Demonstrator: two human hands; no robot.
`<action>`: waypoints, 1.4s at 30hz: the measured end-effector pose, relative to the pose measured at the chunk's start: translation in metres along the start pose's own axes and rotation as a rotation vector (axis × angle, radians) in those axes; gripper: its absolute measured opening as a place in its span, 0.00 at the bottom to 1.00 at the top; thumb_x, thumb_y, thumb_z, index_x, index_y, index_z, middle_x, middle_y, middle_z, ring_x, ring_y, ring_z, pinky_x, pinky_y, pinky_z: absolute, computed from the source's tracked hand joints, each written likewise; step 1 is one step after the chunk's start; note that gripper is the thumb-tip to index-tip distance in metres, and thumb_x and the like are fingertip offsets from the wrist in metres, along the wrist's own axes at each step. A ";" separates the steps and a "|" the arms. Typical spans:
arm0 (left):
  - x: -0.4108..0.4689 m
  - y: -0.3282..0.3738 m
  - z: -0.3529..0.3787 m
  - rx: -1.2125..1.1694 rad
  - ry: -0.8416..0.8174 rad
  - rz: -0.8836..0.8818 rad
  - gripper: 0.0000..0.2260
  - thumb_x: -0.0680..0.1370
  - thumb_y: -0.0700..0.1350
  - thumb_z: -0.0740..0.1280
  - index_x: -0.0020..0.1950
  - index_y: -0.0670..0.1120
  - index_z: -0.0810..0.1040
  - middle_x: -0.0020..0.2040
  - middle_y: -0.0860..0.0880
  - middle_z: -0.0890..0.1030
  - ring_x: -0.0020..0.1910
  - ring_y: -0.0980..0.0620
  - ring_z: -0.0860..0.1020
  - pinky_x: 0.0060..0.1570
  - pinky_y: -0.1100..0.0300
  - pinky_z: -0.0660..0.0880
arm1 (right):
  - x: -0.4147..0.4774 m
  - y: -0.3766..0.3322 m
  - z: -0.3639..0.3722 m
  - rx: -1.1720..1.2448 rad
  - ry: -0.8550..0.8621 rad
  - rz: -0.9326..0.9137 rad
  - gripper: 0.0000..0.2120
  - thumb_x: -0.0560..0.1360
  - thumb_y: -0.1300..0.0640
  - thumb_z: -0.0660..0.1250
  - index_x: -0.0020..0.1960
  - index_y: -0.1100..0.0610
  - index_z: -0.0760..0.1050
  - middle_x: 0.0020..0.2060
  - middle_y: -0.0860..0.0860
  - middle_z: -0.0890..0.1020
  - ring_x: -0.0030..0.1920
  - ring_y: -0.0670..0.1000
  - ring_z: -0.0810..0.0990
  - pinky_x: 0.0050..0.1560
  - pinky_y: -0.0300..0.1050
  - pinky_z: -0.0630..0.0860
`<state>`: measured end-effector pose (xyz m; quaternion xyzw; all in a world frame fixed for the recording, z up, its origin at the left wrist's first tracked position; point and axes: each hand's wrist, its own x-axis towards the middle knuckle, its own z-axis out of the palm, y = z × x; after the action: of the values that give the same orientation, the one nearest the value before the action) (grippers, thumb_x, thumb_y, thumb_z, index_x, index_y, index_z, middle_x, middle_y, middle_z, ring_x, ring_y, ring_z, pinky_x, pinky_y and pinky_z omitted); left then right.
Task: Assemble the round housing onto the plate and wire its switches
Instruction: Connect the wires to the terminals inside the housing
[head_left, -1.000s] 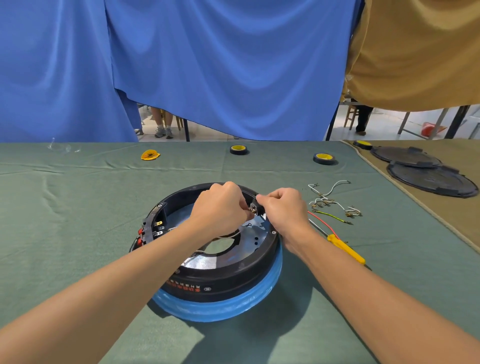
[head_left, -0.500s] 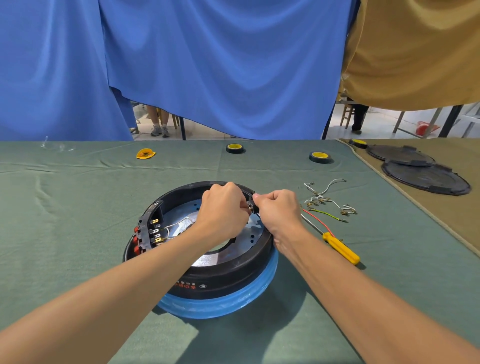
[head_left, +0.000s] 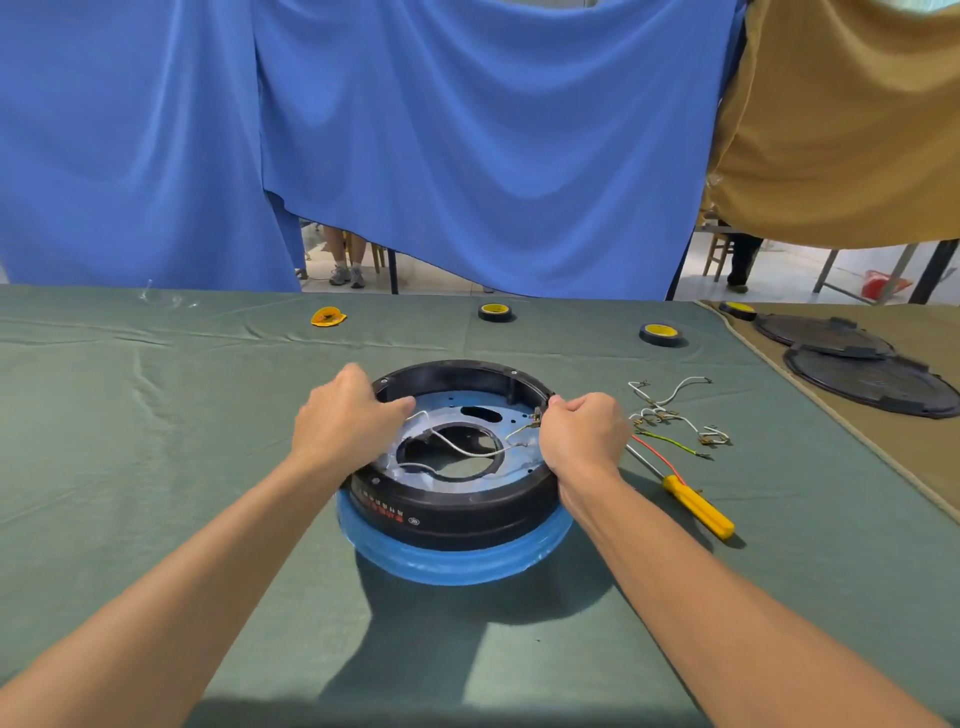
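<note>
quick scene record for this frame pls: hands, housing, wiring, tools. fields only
left hand: grips left rim of round housing
right hand: grips right rim, beside a wire terminal
housing: black, open side up, sits on blue ring
plate: inside housing, centre hole
white wires: loop across plate's hole
loose wires: on cloth, right of housing
screwdriver: yellow handle, on cloth, untouched
tape rolls: far side of table

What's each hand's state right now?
Left hand: grips the black housing at its left rim.
Right hand: pinches the wire terminal at the right rim.
</note>
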<state>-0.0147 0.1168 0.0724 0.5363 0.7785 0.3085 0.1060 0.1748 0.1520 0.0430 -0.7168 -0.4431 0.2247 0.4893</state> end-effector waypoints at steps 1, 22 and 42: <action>0.001 -0.005 0.001 -0.145 -0.023 -0.062 0.15 0.76 0.54 0.71 0.49 0.46 0.71 0.46 0.48 0.76 0.51 0.42 0.73 0.42 0.54 0.67 | -0.001 0.000 0.002 0.005 0.014 0.010 0.13 0.79 0.56 0.64 0.46 0.65 0.81 0.48 0.60 0.81 0.49 0.59 0.79 0.50 0.52 0.78; 0.038 -0.008 0.036 -0.343 0.062 0.019 0.12 0.80 0.40 0.63 0.63 0.44 0.79 0.52 0.46 0.80 0.44 0.51 0.78 0.31 0.69 0.70 | 0.007 0.015 -0.009 0.112 0.006 0.049 0.12 0.78 0.56 0.62 0.37 0.57 0.72 0.40 0.55 0.79 0.39 0.52 0.76 0.36 0.49 0.75; 0.054 0.030 0.046 0.003 -0.128 0.350 0.22 0.72 0.48 0.77 0.63 0.42 0.79 0.56 0.39 0.81 0.47 0.48 0.70 0.47 0.57 0.66 | 0.122 0.093 -0.092 -0.487 -0.059 -0.405 0.05 0.77 0.58 0.67 0.44 0.57 0.80 0.44 0.54 0.80 0.47 0.54 0.77 0.47 0.46 0.73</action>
<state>0.0093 0.1892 0.0627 0.6822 0.6653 0.2864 0.0993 0.3448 0.1984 0.0120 -0.7032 -0.6317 0.0306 0.3249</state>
